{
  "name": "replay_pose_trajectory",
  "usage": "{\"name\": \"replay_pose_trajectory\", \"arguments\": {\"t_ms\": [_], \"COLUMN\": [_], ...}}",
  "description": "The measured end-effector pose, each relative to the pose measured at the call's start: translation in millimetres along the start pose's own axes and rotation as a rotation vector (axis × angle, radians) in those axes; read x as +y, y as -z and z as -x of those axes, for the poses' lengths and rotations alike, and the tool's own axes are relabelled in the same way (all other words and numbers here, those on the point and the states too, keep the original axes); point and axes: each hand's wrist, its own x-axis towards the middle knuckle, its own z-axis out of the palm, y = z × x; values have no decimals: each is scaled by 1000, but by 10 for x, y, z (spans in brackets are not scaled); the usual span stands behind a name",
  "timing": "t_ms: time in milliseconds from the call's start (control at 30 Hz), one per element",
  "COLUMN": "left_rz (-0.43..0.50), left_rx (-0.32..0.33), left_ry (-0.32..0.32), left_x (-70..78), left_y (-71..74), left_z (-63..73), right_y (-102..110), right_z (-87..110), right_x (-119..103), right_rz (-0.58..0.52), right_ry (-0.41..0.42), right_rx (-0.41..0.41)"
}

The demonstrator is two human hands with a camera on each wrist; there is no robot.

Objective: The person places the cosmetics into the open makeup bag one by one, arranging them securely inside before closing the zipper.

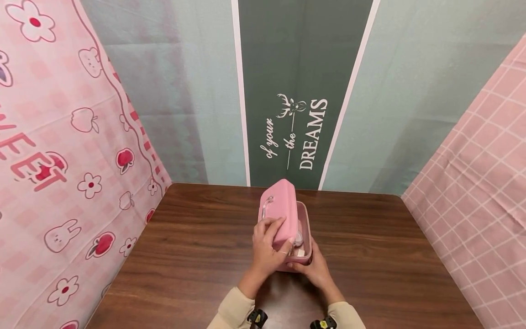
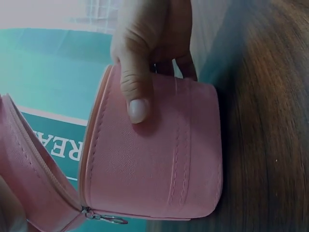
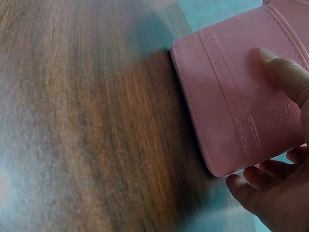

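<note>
A pink zippered cosmetic case (image 2: 159,159) stands upright on the wooden table, its lid (image 1: 287,212) tilted up and partly open toward the left. My left hand (image 1: 265,251) grips the lid, fingers spread over its top and thumb at its near edge. The right hand (image 1: 317,270) holds the case body at the near right corner, thumb pressed on the near end and fingers round the side. A metal zipper pull (image 2: 110,219) hangs at the seam. Inside, a round whitish item (image 1: 298,238) and a small white piece (image 1: 301,252) show; the lid hides the rest.
The brown wooden table (image 1: 197,256) extends to both sides of the case. Behind it hangs a green and grey-blue cloth (image 1: 304,55) with white lettering. Pink patterned cloths (image 1: 49,183) flank the table. A clear handle (image 1: 266,205) sits on the lid.
</note>
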Motion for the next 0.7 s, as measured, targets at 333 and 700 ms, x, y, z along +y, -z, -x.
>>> {"name": "replay_pose_trajectory", "arguments": {"t_ms": [333,700], "left_rz": [-242,-455], "left_rx": [-164,-320], "left_ry": [-146,-220], "left_x": [60,117], "left_y": [-85,-207], "left_z": [27,73], "right_y": [43,71], "right_z": [21,38], "right_x": [57,94], "right_rz": [-42,-68], "right_ry": [29,7], "right_rx": [-5,-22]}}
